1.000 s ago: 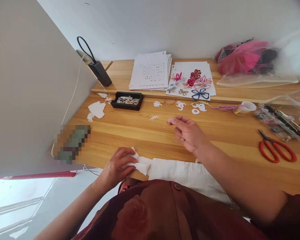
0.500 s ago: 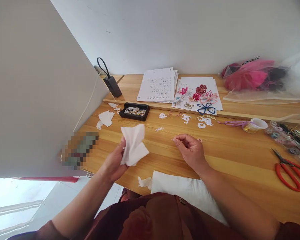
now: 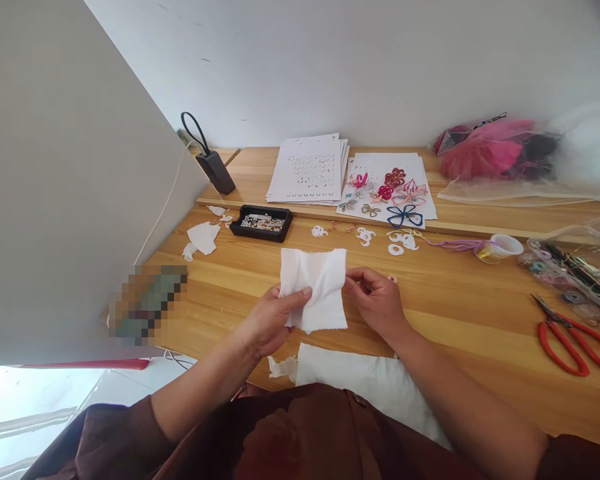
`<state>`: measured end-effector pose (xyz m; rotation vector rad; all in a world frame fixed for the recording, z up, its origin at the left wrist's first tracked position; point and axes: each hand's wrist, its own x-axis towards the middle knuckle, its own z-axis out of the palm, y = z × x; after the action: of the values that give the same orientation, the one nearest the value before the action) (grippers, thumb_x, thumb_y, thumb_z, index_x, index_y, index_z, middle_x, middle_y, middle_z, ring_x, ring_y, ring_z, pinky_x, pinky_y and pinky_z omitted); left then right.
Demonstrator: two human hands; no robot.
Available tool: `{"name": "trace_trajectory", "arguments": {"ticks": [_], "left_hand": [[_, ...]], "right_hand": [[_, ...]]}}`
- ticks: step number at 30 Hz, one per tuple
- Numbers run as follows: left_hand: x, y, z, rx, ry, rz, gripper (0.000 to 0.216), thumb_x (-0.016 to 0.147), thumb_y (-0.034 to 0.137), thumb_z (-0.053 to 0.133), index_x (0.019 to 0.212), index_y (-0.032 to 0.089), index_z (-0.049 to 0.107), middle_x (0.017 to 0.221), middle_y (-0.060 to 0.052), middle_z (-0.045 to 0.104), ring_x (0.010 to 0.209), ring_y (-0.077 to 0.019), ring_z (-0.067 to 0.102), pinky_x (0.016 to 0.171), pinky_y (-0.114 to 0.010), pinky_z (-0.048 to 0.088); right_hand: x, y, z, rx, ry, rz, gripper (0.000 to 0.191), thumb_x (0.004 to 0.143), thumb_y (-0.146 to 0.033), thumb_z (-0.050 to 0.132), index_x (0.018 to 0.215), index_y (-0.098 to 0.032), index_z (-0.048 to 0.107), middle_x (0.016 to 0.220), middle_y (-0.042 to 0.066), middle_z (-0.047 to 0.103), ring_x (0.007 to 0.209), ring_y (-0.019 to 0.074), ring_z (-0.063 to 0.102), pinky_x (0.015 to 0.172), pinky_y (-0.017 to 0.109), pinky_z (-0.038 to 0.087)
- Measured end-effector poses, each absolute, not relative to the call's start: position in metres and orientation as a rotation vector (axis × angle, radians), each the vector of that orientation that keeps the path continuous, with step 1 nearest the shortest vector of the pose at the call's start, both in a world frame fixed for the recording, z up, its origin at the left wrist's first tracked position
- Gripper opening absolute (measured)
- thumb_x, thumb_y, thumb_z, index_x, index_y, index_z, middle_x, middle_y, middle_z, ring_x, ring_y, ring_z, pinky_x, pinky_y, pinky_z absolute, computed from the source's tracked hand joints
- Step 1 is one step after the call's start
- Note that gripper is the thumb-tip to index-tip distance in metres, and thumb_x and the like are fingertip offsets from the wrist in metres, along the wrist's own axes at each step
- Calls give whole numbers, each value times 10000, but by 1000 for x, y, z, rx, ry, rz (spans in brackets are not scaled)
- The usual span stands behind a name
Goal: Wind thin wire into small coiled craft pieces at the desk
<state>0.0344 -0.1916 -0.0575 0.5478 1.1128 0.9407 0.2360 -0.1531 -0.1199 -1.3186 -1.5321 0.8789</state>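
Observation:
A white piece of cloth (image 3: pixel 325 293) with slightly frayed edges is held up above the wooden table. My left hand (image 3: pixel 273 320) grips it by its left side, thumb flat on the front and fingers behind. My right hand (image 3: pixel 377 300) is closed in a pinch at the cloth's right edge. Whether those fingertips grip the edge or some tiny thing is too small to tell. Below, a larger folded white cloth (image 3: pixel 350 370) lies at the table's front edge, beside a torn white scrap (image 3: pixel 283 367).
A black tray (image 3: pixel 285 232) of beads, white paper cutouts (image 3: pixel 365 235) and cloth scraps (image 3: pixel 204 238) lie farther back. Printed sheets (image 3: pixel 305 170) and wire-and-thread flowers (image 3: pixel 405 215) sit on the raised ledge. At right are a thread cup (image 3: pixel 503 248) and red-handled scissors (image 3: pixel 563 347).
My left hand has moved right and turned the cloth to face me, spread flatter. Its right edge now meets my right hand's fingertips. The view has shifted slightly.

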Motion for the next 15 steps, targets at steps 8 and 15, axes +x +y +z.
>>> {"name": "trace_trajectory", "arguments": {"ticks": [8,15], "left_hand": [[45,-179,-43,708,1115,917,257,693,323,882,848,141,788,814,-55,752,679,-125,634,624,-207,465],[58,-185,-29,400,963,819,302,778,320,822,987,109,765,894,-109,772,731,-172,708,733,-261,574]], "right_hand": [[236,-151,-121,-1218,-1524,906,81,761,-291,672,732,-224,707,783,45,768,739,236,693,714,341,540],[241,-150,-137,-1321,-1586,1004,170,888,-339,683,955,-190,728,994,58,752,900,260,690,830,410,579]]}}
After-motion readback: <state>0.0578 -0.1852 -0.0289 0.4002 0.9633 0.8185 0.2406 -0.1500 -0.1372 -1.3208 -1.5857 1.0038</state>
